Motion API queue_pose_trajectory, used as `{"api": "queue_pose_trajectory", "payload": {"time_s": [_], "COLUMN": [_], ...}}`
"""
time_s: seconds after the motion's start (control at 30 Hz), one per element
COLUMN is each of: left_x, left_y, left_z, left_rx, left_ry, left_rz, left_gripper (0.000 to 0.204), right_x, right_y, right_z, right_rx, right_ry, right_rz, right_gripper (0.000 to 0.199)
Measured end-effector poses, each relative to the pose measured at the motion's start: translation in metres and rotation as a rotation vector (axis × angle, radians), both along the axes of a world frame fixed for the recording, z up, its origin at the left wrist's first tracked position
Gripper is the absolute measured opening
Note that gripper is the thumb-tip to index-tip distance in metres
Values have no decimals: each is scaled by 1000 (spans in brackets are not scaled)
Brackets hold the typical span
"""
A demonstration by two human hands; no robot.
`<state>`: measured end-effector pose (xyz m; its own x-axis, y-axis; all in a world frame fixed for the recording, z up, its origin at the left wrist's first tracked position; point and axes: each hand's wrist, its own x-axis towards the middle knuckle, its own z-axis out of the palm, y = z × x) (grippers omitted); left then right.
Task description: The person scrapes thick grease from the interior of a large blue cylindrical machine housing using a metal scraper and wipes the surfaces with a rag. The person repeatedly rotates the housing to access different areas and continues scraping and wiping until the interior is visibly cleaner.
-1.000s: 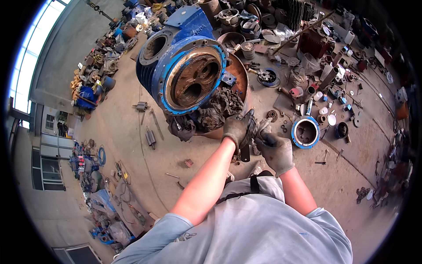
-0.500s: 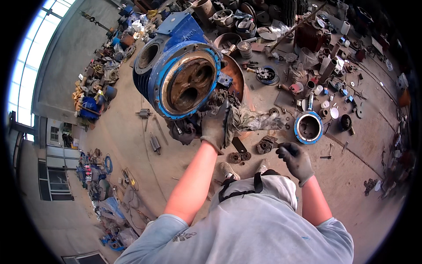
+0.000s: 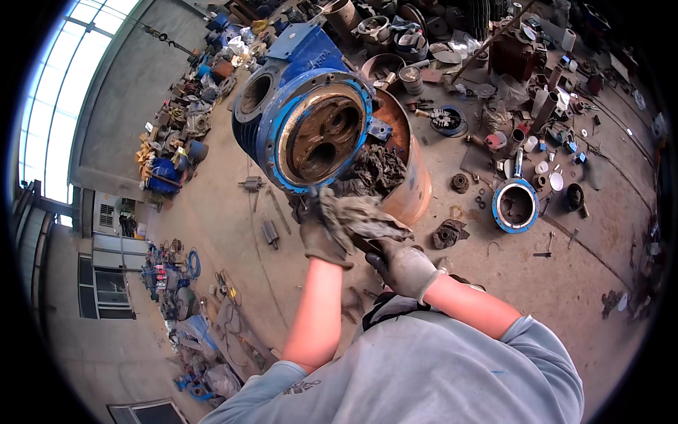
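Fingers of the left hand (image 3: 321,237), in a dirty grey work glove, are curled tight around the upper end of a crumpled, oil-stained grey rag (image 3: 364,218), which drapes rightward from that grip. The right hand (image 3: 404,267), gloved the same way, sits just below and to the right of the rag with its fingers bent around something dark; what it grips is too hidden to tell, though the rag's lower edge touches or overlaps it. Both bare forearms rise from the lower edge, out of pale blue-grey sleeves. Directly above the left hand, very near the knuckles, stands the big blue cast-metal machine housing (image 3: 282,106) with a round, rusty brown end face (image 3: 321,134) bearing two dark bores. Behind and to the right of it is an orange-brown steel drum (image 3: 413,191), with a heap of dark greasy rags (image 3: 374,169) lying against its top between housing and drum rim. On the concrete floor (image 3: 226,240) to the right lies a small dark toothed part (image 3: 448,233), and farther right a blue ring-shaped cover with a pale inner face (image 3: 515,205). Loose metal parts, pipes and discs crowd the floor towards the upper right edge; heaps of scrap line the wall on the left, under tall windows (image 3: 63,85).
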<state>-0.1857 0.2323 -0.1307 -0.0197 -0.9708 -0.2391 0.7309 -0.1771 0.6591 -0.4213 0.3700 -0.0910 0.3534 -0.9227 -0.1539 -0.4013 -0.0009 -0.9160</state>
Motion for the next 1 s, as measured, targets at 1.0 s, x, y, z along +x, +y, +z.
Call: {"api": "queue_pose_trajectory", "payload": {"time_s": [1.0], "left_x": [44], "left_y": [-205], "left_z": [217], "left_rx": [-1573], "left_ry": [-1984], "left_rz": [-142], "left_gripper": [8], "right_x": [15], "right_y": [-23], "right_z": [-81], "right_rx": [252], "right_ry": [-623], "right_rz": [-513], "right_gripper": [27]}}
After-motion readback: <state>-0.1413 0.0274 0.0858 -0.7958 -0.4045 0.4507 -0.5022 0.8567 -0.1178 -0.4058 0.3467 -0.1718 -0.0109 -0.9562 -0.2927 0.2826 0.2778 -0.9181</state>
